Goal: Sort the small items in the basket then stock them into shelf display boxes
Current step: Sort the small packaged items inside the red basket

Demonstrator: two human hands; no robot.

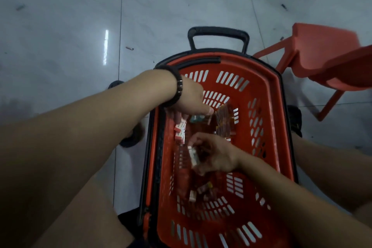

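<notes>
Small box (192, 155) within right grip (215, 156), inside basket (281, 119)

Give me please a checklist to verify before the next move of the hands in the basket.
1. Right hand grips a white box: ok.
2. Left hand grips the red-white boxes: cannot tell, blurred.
3. Basket stands upright on the floor: ok.
4. All items sorted: not ok, loose items lie on the basket's bottom.
5. Display boxes within view: not ok, none visible.
</notes>
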